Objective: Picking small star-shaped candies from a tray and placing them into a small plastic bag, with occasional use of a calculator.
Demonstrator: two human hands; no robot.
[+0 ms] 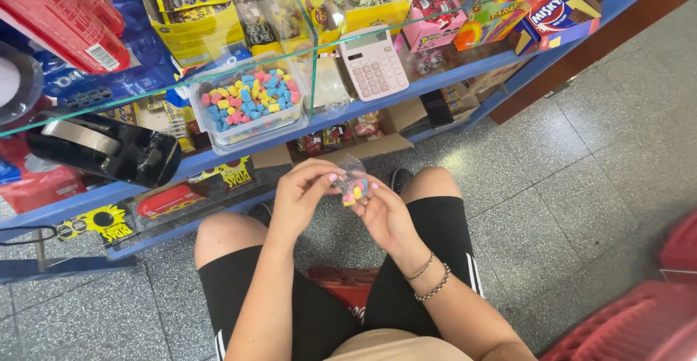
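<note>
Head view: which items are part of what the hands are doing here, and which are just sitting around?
In use:
- small clear bag with a few coloured candies, held between left hand and right hand
- clear tub of coloured candies on the glass counter

Lying about:
- pink calculator
- black tape dispenser
- boxed sweets
- red basket

Bright, even daylight fills the view, with pale glare streaking the glass counter top, soft shadows on the floor below it, and wide-angle bending plus blur in the red shapes far right of it.
</note>
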